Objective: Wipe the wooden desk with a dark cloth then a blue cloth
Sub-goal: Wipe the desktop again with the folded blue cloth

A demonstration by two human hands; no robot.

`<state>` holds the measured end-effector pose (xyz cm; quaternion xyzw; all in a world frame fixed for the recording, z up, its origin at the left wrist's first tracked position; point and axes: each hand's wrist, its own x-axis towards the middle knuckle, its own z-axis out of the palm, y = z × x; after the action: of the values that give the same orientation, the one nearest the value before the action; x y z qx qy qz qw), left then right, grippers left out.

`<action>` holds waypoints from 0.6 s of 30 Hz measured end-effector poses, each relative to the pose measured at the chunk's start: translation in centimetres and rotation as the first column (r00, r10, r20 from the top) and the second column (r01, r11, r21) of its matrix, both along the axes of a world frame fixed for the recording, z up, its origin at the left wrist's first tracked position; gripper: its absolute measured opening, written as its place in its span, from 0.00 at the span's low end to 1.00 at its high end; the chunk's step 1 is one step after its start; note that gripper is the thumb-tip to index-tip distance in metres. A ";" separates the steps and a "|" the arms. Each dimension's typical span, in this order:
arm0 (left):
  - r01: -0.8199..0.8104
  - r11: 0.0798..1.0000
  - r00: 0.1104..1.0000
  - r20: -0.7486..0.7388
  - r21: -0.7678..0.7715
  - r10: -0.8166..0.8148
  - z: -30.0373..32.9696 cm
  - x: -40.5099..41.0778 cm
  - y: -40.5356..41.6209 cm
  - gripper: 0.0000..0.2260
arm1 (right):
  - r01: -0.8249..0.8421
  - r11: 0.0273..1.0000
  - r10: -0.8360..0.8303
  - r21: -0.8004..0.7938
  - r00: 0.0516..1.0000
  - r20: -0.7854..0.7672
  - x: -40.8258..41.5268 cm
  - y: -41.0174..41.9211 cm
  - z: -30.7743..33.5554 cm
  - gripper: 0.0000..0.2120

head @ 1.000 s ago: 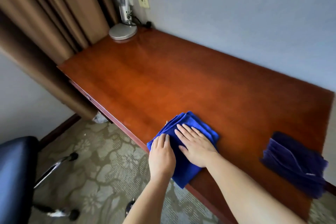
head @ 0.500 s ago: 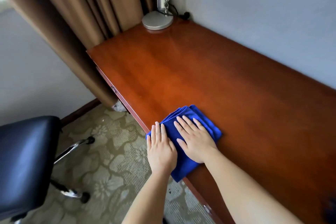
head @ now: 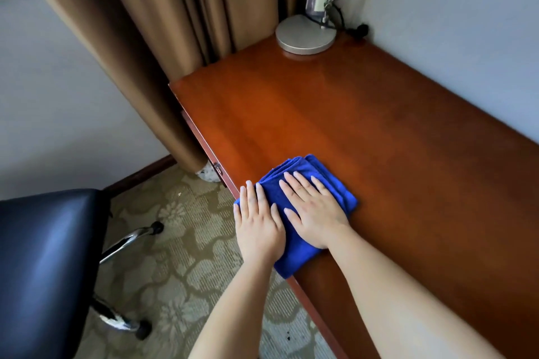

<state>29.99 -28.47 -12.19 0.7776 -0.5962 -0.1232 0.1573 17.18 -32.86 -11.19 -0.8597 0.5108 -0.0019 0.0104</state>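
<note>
While both forearms reach forward, left hand (head: 258,229) and right hand (head: 316,213) press straight fingers (head: 294,183) on blue cloth (head: 294,256).

Soft, even daylight fills the scene, moderately bright; a broad pale sheen lies on the wooden desk (head: 335,114) near the lamp base (head: 305,34); shadows are faint and diffuse; the wide-angle lens bows the curtain (head: 140,46) and desk edges; the corners look slightly soft.
</note>
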 end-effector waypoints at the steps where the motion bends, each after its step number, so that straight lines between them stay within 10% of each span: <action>1: 0.008 1.000 1.000 0.004 0.011 -0.008 0.1 0.7 -1.0 0.34 | -0.003 1.000 0.003 0.004 1.000 -0.005 0.7 -0.9 0.1 0.28; 18: 0.061 0.997 0.998 0.021 -0.042 -0.060 -0.1 11.8 -18.2 0.31 | 0.045 0.998 -0.042 0.054 0.998 -0.056 11.8 -17.1 0.8 0.29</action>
<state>41.79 -46.66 -12.34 0.7568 -0.6234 -0.1076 0.1642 29.03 -49.94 -10.44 -0.8474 0.5294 0.0358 0.0201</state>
